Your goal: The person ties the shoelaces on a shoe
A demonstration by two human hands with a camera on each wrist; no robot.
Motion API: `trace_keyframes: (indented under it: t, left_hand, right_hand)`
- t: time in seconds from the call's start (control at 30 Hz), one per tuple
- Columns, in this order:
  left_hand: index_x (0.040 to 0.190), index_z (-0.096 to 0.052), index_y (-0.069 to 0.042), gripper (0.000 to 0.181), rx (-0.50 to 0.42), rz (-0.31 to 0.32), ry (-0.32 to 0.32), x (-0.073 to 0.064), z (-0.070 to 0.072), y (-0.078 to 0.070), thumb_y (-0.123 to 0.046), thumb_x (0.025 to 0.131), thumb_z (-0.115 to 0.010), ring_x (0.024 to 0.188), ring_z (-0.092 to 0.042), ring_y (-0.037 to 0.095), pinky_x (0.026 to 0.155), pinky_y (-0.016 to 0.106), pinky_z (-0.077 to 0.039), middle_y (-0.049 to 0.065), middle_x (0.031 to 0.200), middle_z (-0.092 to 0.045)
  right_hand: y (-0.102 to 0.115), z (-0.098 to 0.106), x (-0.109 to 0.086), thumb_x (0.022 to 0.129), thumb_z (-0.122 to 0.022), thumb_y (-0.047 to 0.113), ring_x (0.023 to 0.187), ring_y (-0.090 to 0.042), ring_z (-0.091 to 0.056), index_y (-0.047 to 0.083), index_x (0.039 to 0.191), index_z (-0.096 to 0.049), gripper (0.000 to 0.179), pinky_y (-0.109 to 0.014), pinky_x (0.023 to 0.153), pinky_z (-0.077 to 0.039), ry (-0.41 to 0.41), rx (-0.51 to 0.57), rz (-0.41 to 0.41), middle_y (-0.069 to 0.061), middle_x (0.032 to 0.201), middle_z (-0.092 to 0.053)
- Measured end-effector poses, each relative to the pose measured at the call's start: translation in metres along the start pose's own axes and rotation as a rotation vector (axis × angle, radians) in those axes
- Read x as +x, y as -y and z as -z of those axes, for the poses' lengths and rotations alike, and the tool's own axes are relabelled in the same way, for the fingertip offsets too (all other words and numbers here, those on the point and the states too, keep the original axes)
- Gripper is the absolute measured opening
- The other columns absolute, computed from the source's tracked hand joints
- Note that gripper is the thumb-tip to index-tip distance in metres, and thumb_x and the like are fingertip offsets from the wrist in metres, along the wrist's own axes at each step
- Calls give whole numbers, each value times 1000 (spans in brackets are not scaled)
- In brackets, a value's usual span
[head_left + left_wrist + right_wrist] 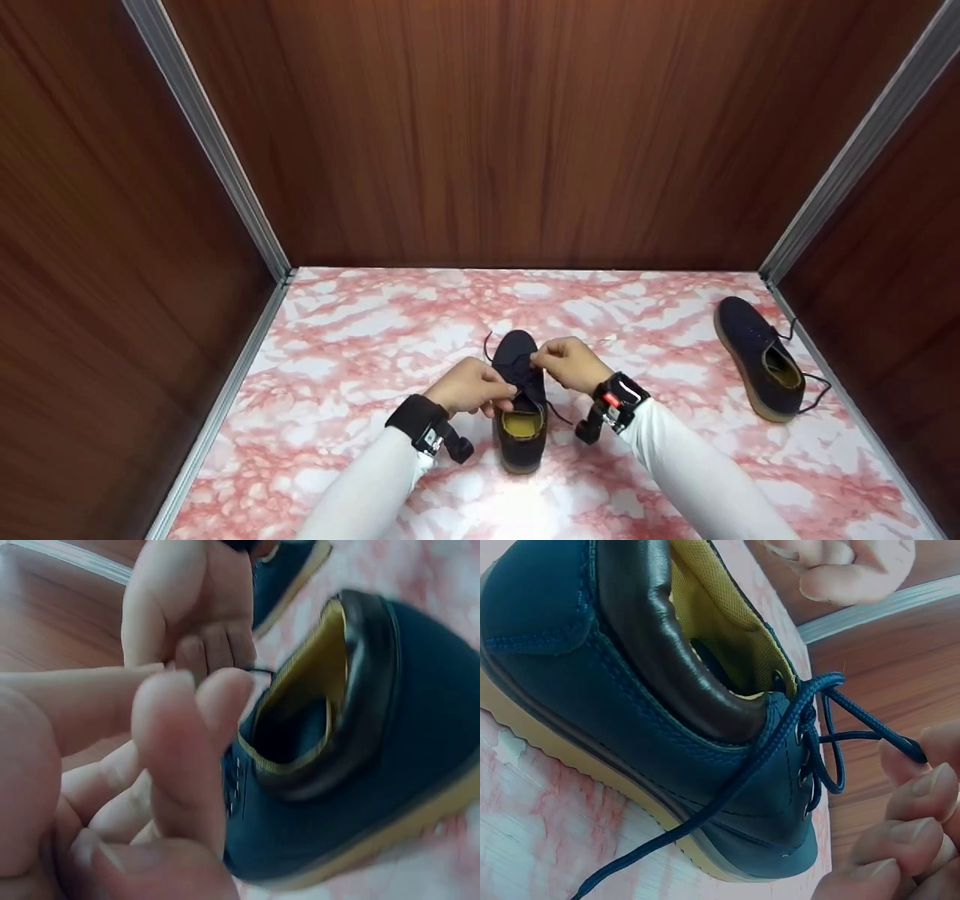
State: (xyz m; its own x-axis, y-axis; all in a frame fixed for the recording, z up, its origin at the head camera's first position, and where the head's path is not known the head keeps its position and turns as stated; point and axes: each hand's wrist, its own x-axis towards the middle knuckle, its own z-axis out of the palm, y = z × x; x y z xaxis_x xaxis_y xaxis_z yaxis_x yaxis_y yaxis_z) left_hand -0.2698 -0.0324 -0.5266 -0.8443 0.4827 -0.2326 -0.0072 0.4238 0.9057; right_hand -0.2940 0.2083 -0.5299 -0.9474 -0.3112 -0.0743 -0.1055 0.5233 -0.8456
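Note:
A dark navy lace-up shoe (519, 450) with a yellow lining and tan sole stands upright on the marbled surface, its toe pointing away. My right hand (570, 364) is above the laced front, thumb and finger pinching a loop of blue shoelace (870, 720). One loose lace end trails down the shoe's side in the right wrist view; another lies left of the toe. My left hand (472, 386) is bent at the left of the shoe's opening, fingertips close together by the tongue. Whether lace lies between those fingertips is hidden.
A second matching shoe (757, 360) lies at the right, loose laces beside it, near the metal edge strip (840, 390). Brown wood-grain panels (517, 135) enclose the back and sides. The red and white marbled surface (360, 352) extends around the nearer shoe.

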Motion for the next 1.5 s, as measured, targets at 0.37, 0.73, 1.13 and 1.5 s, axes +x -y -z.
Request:
trace_keyframes:
  t: [0.37,0.73,1.13,1.5]
  left_hand:
    - [94,-75,-6,9,55,-128,-312,16,7,16,-14,96,-72,63,-65,15,59,20,-51,5,81,-73]
    - [101,-76,-6,8,85,-211,-368,34,3,13,-11,96,-72,82,-65,13,70,22,-55,10,96,-75]
    - [110,-79,-6,16,215,-247,-358,42,-5,6,-11,97,-71,88,-65,13,82,28,-54,7,100,-78]
    - [101,-80,-10,10,231,-257,-357,44,-8,3,-11,94,-74,82,-62,8,79,25,-52,4,90,-77]
  right_hand:
    - [-1,0,-1,101,-65,24,48,-3,-40,0,90,-74,29,-20,46,-34,1,15,-3,12,56,-44]
    - [1,-2,-1,101,-64,24,48,-4,-40,3,91,-76,26,-20,46,-34,2,8,19,12,54,-43]
    - [1,-3,-1,101,-64,24,50,-4,-41,5,92,-77,25,-20,47,-34,-1,-8,37,12,55,-45]
    - [4,-7,-1,101,-64,22,51,-4,-41,4,93,-77,24,-19,48,-34,-4,-2,47,13,56,-45]
